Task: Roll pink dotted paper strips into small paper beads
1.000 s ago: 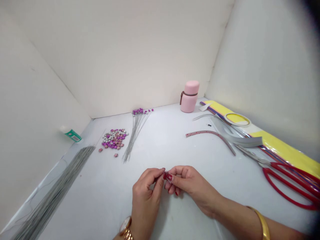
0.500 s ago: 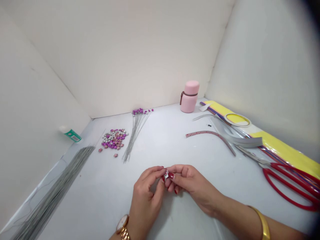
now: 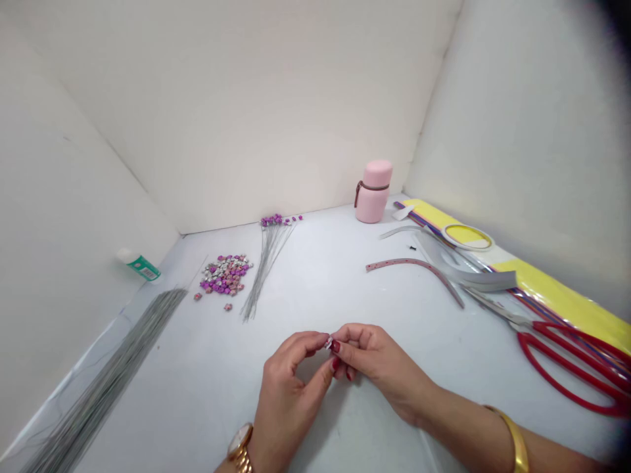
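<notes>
At the front middle of the table, a tiny folded paper star, silvery white, sits between the fingertips of both hands. My right hand pinches it between thumb and forefinger, its other fingers curled beneath. My left hand presses a forefinger against the star's left side, while its thumb rests lower, by the right fingers. The fingertips cover much of the star. Beyond the left hand lies a pile of purple, silver and pink stars. Behind that pile's right side, thin wires carry purple stars at their far ends.
A thick bundle of bare wires runs along the left. There, a white and green tube leans near the wall. A pink flask stands at the back. Red-handled scissors, paper strips, a tape roll and yellow sheets lie right.
My left thumb has moved down and right, away from the star, toward the right fingers. The star is turned slightly and shows less. Both hands remain in nearly the same place.
</notes>
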### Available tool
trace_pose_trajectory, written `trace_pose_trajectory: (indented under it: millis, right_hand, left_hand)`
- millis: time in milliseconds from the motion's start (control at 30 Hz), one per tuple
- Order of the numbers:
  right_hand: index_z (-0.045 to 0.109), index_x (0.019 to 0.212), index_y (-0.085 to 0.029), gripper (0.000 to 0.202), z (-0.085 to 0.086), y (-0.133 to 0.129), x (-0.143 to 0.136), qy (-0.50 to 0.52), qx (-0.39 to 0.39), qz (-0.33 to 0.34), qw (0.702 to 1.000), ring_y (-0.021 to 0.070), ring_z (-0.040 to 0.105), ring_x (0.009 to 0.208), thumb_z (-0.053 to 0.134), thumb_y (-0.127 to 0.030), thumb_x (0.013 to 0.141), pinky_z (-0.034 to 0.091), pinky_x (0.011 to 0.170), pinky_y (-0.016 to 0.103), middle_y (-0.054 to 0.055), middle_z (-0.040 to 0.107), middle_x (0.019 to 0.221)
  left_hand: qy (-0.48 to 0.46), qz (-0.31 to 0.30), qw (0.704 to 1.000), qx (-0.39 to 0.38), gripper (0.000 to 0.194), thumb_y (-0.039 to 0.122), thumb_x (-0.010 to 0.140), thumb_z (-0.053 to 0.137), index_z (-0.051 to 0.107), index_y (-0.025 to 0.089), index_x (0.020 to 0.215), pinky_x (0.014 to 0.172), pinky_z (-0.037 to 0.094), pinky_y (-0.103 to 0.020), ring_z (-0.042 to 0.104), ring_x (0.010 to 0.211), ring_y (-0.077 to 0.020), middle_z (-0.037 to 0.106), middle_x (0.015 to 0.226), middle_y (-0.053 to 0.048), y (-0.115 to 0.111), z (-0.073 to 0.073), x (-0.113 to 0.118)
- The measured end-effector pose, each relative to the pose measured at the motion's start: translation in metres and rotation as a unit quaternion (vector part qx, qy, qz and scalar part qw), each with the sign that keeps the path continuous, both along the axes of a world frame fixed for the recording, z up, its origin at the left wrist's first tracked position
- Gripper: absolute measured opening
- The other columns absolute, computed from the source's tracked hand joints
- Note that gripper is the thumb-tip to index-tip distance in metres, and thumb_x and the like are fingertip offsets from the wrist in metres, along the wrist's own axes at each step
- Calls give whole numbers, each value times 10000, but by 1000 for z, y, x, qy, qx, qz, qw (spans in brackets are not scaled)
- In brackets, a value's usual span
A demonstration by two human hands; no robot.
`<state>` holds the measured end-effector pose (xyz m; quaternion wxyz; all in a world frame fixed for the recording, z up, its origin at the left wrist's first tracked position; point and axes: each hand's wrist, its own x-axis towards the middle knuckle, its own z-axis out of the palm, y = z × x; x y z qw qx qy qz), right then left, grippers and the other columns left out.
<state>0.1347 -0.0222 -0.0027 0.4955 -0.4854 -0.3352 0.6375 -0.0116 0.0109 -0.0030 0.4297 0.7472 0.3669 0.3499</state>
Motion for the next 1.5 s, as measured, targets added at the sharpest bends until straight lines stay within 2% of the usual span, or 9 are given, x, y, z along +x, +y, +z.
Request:
trace_pose_trajectory:
  millis: [133,300,533,933,1067,1167,1233,1367,1500]
  right_hand:
    - [601,711,-127,188,-3,0,-1,-12,18,16,1000,90,501,526,630,-312,727,329,495,202,8,605,601]
    - [576,686,-138,155,-2,-2,-1,-77,69,12,995,92,471,549,610,-274,751,350,539,213,-26,544,565]
    - [548,681,-138,166,0,-3,0,-74,85,35,993,94,470,548,567,-267,783,351,531,212,-19,547,577]
    - [563,719,-144,119,-3,-4,0,-133,86,15,987,103,470,570,566,-244,784,365,548,222,-22,537,592]
    - [561,721,-142,121,-3,-3,1,-109,80,23,990,101,484,571,558,-243,788,377,559,224,-22,541,591]
    - [557,731,-143,119,-3,-3,1,-80,72,32,994,97,497,564,562,-248,786,383,563,224,-21,553,592]
    - [558,743,-143,122,-3,-3,1,-69,69,35,995,96,504,568,560,-256,788,384,563,222,-19,561,598]
    - [557,725,-144,140,-3,-3,0,-72,66,30,995,93,503,563,570,-272,781,378,550,215,-20,565,593]
    - [562,720,-145,159,-2,-2,0,-79,59,31,995,93,503,550,585,-296,765,379,536,214,-19,568,586]
  left_hand:
    - [-46,24,994,-92,131,210,802,523,646,167,805,677,451,-246,583,728,-149,647,770,-38,1,1,1]
    - [-112,39,957,-264,199,262,808,518,636,133,713,618,430,-213,549,641,-125,636,656,-26,0,3,7]
    - [-140,51,939,-311,122,237,763,579,620,123,779,594,434,-205,554,613,-116,645,642,-22,2,1,7]
    - [-103,68,958,-259,89,237,763,571,580,149,748,604,444,-211,559,638,-114,617,685,-11,0,-5,5]
    - [-48,66,994,-71,50,172,780,533,581,170,766,671,460,-242,576,755,-143,602,806,-32,0,-6,2]
    - [-12,38,996,81,121,96,788,497,587,178,791,719,451,-250,566,825,-147,598,859,-44,-1,-6,-1]
    - [-6,19,992,122,158,70,796,475,579,186,821,699,455,-241,568,810,-140,608,849,-40,0,-5,-3]
    - [-8,-2,997,73,150,87,802,466,580,184,803,676,457,-243,573,773,-143,613,817,-33,2,-3,-4]
    - [-77,41,988,-128,56,159,784,519,564,174,756,645,457,-241,572,691,-133,608,736,-12,3,-4,1]
